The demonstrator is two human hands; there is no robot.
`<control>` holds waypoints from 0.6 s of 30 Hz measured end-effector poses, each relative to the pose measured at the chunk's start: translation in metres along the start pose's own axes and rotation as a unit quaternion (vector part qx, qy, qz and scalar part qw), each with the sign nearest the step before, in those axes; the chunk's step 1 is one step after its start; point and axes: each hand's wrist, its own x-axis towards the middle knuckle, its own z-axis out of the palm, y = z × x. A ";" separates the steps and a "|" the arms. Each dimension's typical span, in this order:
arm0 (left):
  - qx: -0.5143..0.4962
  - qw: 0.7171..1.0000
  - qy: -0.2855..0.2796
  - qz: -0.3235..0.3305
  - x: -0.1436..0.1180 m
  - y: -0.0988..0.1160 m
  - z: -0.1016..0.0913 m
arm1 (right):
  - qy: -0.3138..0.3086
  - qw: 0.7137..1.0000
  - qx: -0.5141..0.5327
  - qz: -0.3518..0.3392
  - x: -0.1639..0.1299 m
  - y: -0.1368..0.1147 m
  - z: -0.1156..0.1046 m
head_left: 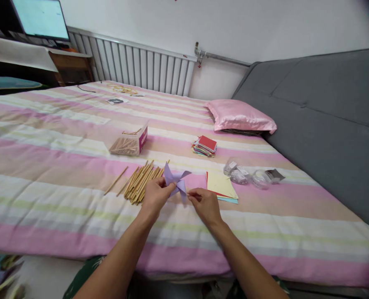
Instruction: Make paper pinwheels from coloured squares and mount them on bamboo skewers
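- Left hand (155,194): forearm enters from the lower edge of the view and angles up and to the right; the fingers are curled and pinching the left side of a purple paper pinwheel (175,180).
- Right hand (205,202): forearm rises from the lower right and angles up and to the left; thumb and forefinger are closed at the pinwheel's right edge. What lies between the fingertips is too small to tell.
- Pinwheel: held between both hands just above the striped bedspread (62,166), its upper blades pointing away from the person.
- Left of the pinwheel: a loose pile of wooden sticks (141,182) lies on the bedspread, just beside the left hand; one stick lies apart, further left.
- Beyond the pinwheel, to the left: an open box of sticks (130,143), well apart from the hands.
- Right of the pinwheel: flat sheets of coloured paper (222,186), near the right hand but not touching it; past them, clear plastic bags (249,176).
- Beyond the pinwheel, to the right: a small stack of paper squares (205,146), then a pink pillow (240,116).
- Edges: the near edge of the bed runs below the pinwheel, under both forearms; a grey sofa back (328,116) bounds the bed far to the right.
- Open room: bare bedspread lies between the pinwheel and the near edge of the bed, and widely to the left of the sticks.
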 end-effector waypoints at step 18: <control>-0.048 0.994 0.097 0.025 0.004 -0.006 0.013 | -0.026 0.991 -0.122 0.057 0.001 -0.001 -0.018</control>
